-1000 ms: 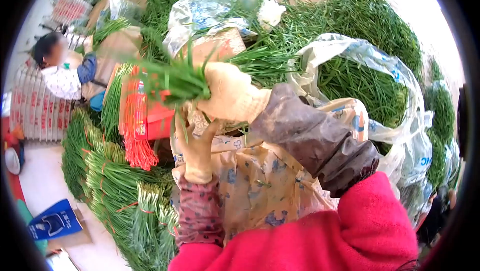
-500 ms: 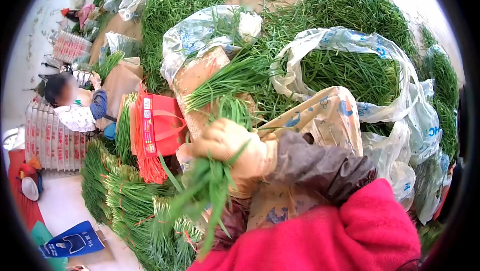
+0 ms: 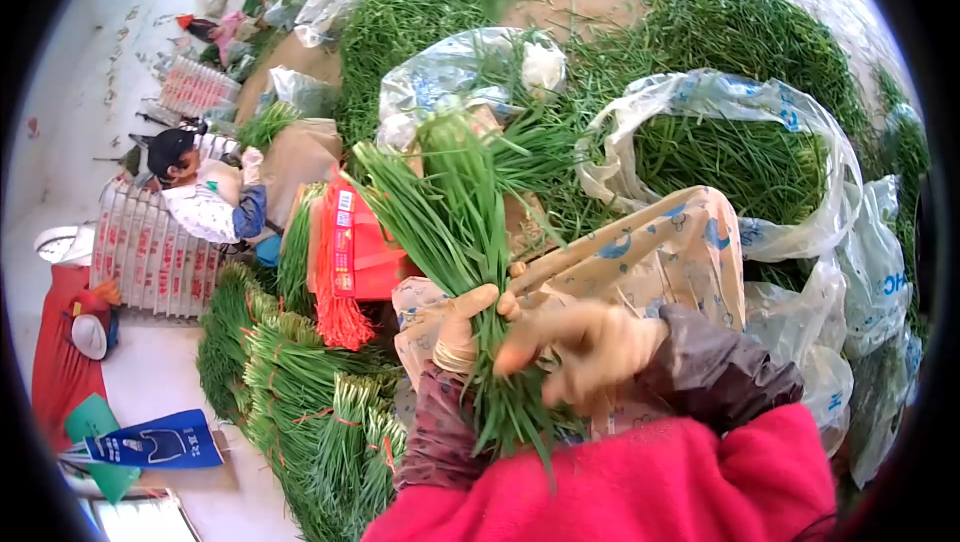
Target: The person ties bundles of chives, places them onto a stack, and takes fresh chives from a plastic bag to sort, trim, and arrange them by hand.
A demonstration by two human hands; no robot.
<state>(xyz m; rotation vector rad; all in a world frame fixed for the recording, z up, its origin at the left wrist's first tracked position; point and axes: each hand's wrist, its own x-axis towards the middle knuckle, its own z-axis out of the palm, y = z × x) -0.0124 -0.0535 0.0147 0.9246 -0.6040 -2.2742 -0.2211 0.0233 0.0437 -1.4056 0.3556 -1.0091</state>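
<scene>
My left hand [image 3: 464, 326], in a pale glove, is wrapped round a thick bunch of garlic chives [image 3: 445, 217]. The bunch fans out above the fist, and its dark green leaves hang below it, in front of my red top. Beside the hanging leaves is my gloved right hand [image 3: 590, 347], smeared by motion. Its fingers look spread apart, with nothing visible in them; whether they touch the leaves I cannot tell. A patterned tan apron [image 3: 650, 262] bulges up beyond my right hand.
Tied chive bundles [image 3: 300, 392] are stacked at lower left. A red bag [image 3: 375, 242] with red ties [image 3: 342, 320] stands beyond my left hand. Loose chives [image 3: 750, 32] lie heaped at the back, near an open plastic bag [image 3: 850, 192] of chives. Another person [image 3: 210, 192] sits at left.
The chives my right hand gripped low before me now stand raised in my left hand, which has come into view. My right hand has moved right and down. The view has shifted left.
</scene>
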